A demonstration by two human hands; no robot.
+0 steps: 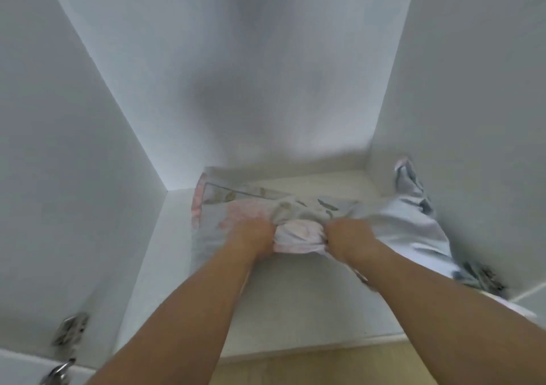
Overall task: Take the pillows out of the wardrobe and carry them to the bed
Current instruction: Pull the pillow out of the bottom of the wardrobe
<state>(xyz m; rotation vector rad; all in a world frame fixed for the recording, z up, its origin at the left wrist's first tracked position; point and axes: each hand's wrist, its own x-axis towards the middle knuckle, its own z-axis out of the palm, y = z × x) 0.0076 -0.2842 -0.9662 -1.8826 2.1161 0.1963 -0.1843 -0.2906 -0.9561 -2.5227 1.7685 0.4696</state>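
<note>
- Head view: a white wardrobe (pixel 266 59) compartment fills the scene, its bare back and side panels meeting a pale shelf (pixel 310 319); two metal hinges (pixel 71 328) sit on the left panel near the shelf's front left corner.
- Pillow (pixel 239 207), in a pale case printed with leaves and pink patches, lies flat on the shelf from about its middle toward the back edge, its near edge bunched up between the person's two hands.
- Second piece of pale bedding (pixel 410 225), loose and creased, is heaped against the right panel, trailing toward the shelf's front right corner; whether it is another pillow cannot be told.
- Left hand (pixel 251 237) is closed tight on a fistful of the pillow's near edge.
- Right hand (pixel 348 237) is likewise clenched on the same edge, just beside the left, pinched fabric bulging between them.
- Judging by the crumpling, the pillow is soft, light and limp: it should slide out easily, but a hold on the cover alone may stretch the case, so gripping through to the filling, or at both ends, looks safer.
</note>
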